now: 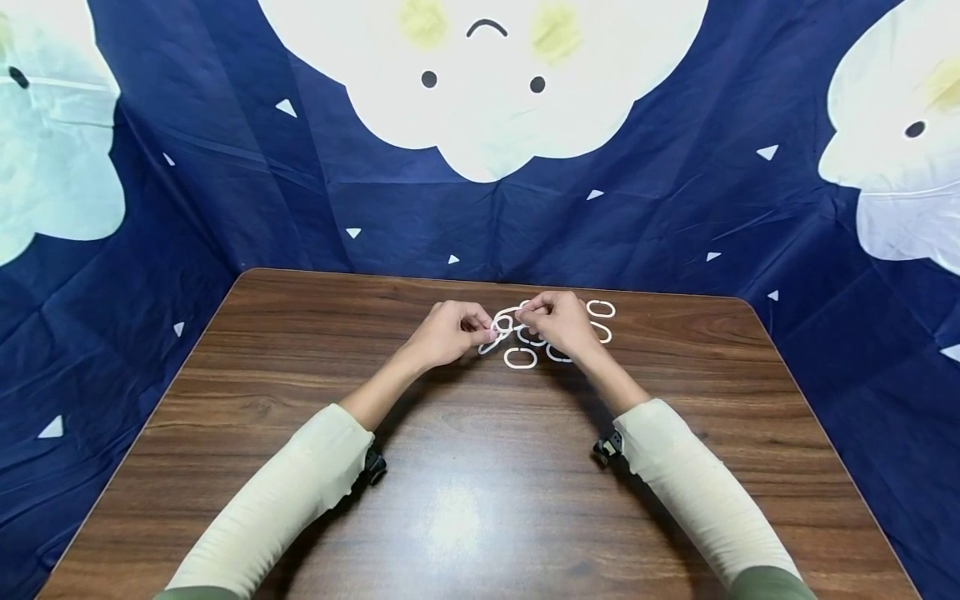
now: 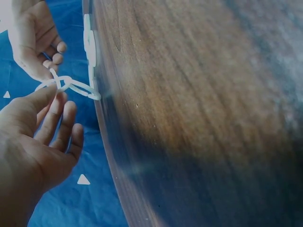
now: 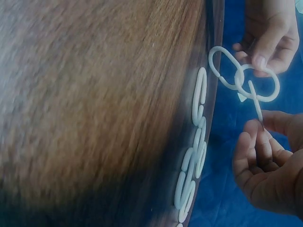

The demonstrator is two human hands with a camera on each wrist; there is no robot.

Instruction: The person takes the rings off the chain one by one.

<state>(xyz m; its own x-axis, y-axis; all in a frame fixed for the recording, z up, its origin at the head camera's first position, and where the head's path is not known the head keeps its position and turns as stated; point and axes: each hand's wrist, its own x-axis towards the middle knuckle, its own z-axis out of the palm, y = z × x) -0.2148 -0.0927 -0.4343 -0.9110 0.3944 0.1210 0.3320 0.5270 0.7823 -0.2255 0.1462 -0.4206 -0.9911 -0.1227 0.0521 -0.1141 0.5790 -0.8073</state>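
Note:
My left hand (image 1: 448,335) pinches a white oval link (image 3: 278,89) between thumb and fingertip. A second white link (image 3: 211,60) is looped through it and dangles toward the table. Close by, my right hand (image 1: 561,323) pinches a third white link (image 3: 257,105), whose free end crosses the rim of the left hand's link in the right wrist view. Whether that end passes through the gap is hard to tell. Both hands hover just above the far part of the table, a short distance apart.
Several loose white links lie on the brown wooden table (image 1: 450,433), one link (image 1: 521,368) in front of the hands and another link (image 1: 600,316) to the right. Behind the table's far edge hangs a blue cloth (image 1: 225,167) with cloud shapes.

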